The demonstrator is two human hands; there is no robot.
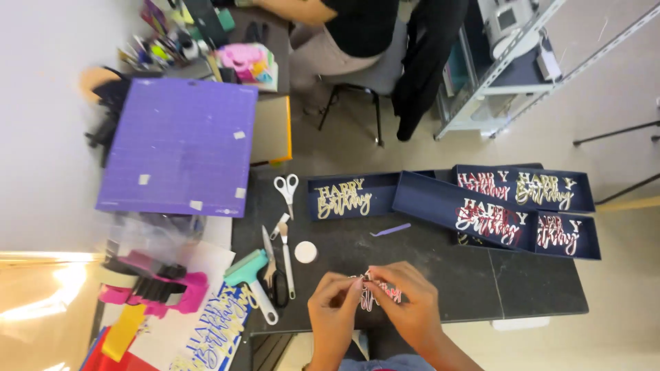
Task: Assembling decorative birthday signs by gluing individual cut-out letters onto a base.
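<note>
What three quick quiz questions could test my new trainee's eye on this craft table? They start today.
1. True or false: both hands, the left hand and the right hand, hold the small cut-out lettering piece.
2. Which lies nearer the white-handled scissors: the purple cutting mat or the white round disc?
3. What colour is the roller head?

Key: 1 true; 2 purple cutting mat; 3 teal.
</note>
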